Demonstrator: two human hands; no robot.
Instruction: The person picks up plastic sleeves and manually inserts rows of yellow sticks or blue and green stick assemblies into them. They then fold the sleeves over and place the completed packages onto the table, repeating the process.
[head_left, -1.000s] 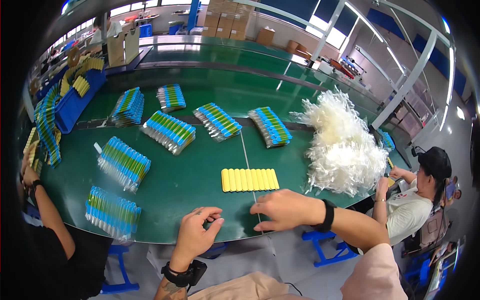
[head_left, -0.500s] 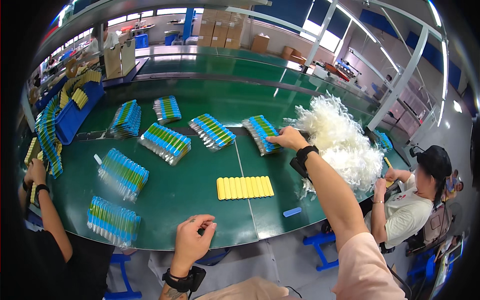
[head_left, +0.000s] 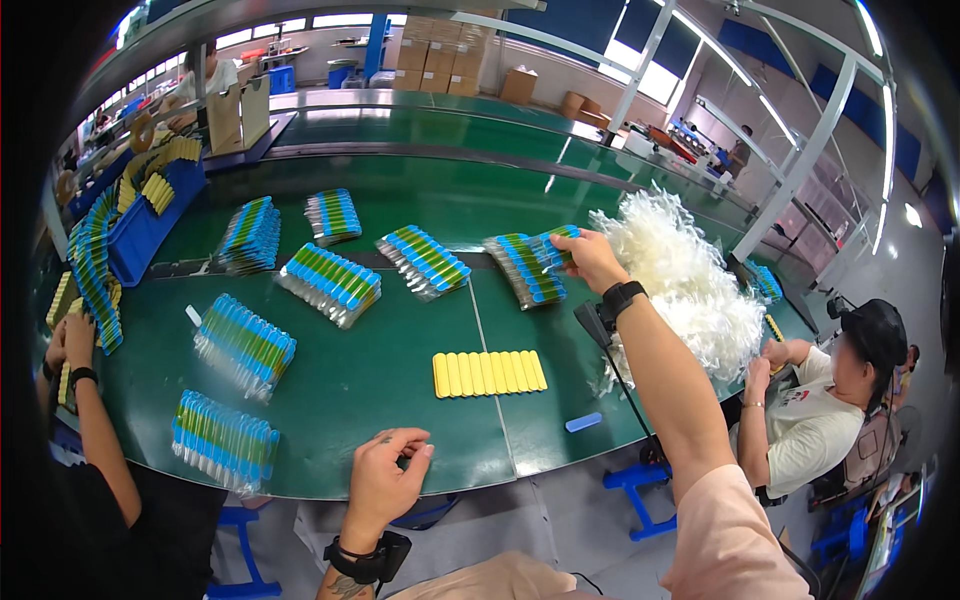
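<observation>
Above the right end of a fanned stack of blue-and-green packets in clear sleeves, my right hand pinches a small bunch of blue-and-green packets. My left hand rests at the table's near edge, fingers loosely curled in, with nothing seen in it. Between my hands lies a row of yellow strips with rounded ends, side by side. A single blue strip is to their right.
More packet stacks spread across the left of the green table. A heap of clear plastic sleeves lies beside my right arm. A blue bin stands far left. Co-workers' hands work at the left, another person at the right.
My right hand has moved slightly up and right from the packet stack. A small bunch of packets now shows in its fingers, raised off the stack. My left hand has stayed put.
</observation>
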